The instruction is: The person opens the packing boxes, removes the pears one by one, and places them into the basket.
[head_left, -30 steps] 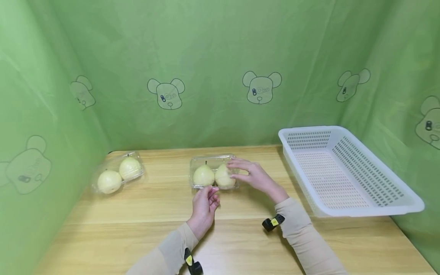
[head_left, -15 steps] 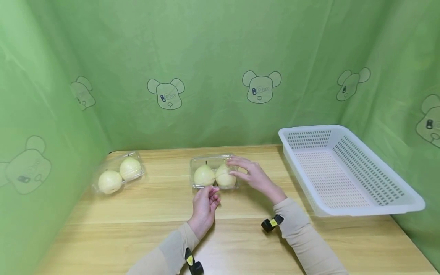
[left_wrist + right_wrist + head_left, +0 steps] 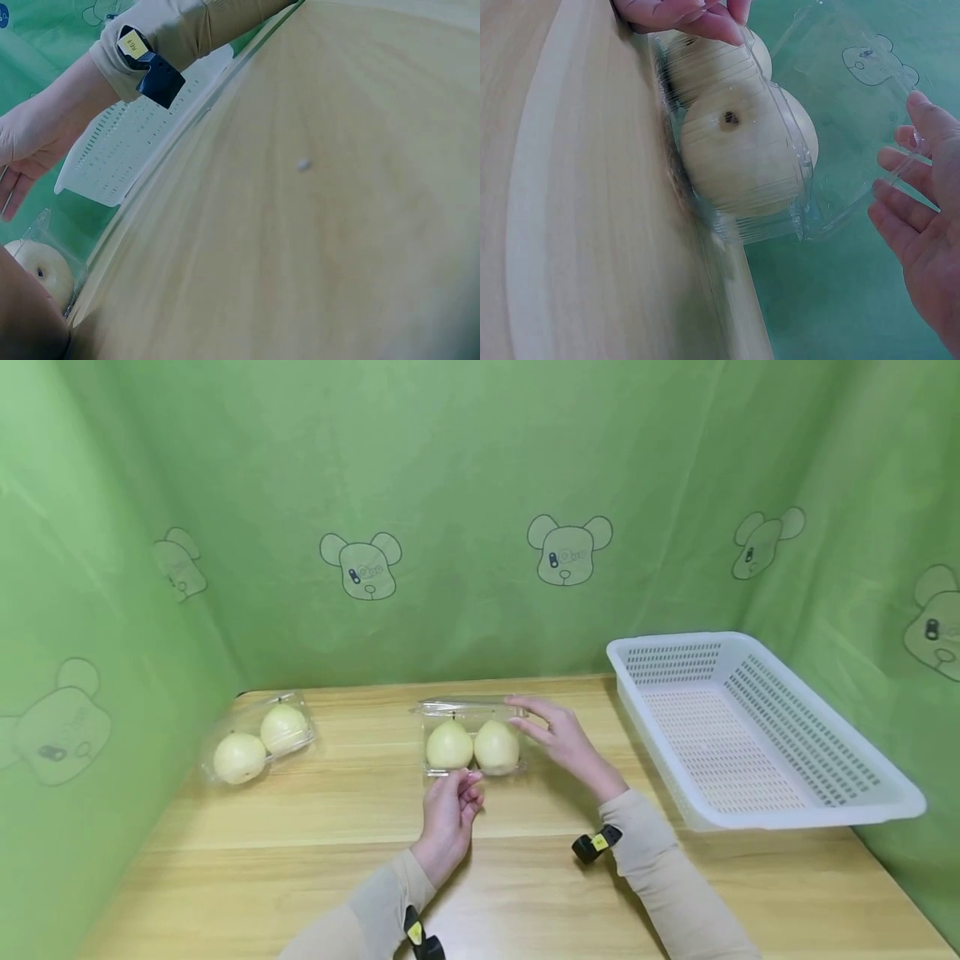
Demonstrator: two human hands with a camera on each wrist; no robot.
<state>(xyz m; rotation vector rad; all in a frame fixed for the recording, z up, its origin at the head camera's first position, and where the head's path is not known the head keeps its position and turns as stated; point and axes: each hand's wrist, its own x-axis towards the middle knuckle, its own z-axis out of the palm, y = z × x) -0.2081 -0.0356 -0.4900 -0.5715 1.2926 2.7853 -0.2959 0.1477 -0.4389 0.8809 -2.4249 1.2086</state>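
Two round pale-yellow pears, the left pear (image 3: pixel 450 746) and the right pear (image 3: pixel 497 747), sit side by side in a clear plastic clamshell box (image 3: pixel 437 772) at mid-table. Its transparent lid (image 3: pixel 847 142) is swung up from the base at an angle. My left hand (image 3: pixel 447 814) pinches the front rim of the base between thumb and fingers. At the upper right corner, my right hand (image 3: pixel 566 743) holds the lid's edge between thumb and fingers. In the left wrist view, one pear (image 3: pixel 49 274) shows partly behind my left hand.
Another clear clamshell box (image 3: pixel 303 741) with two pears (image 3: pixel 239 757) lies at the table's left. A white perforated plastic basket (image 3: pixel 720 743) stands at the right. Green curtains (image 3: pixel 465 610) enclose the wooden table (image 3: pixel 300 868) behind and at both sides.
The lid has come up from over the pears and tilts back. My right hand has moved slightly right with the lid's edge. The left hand stays nearly in place at the front rim.
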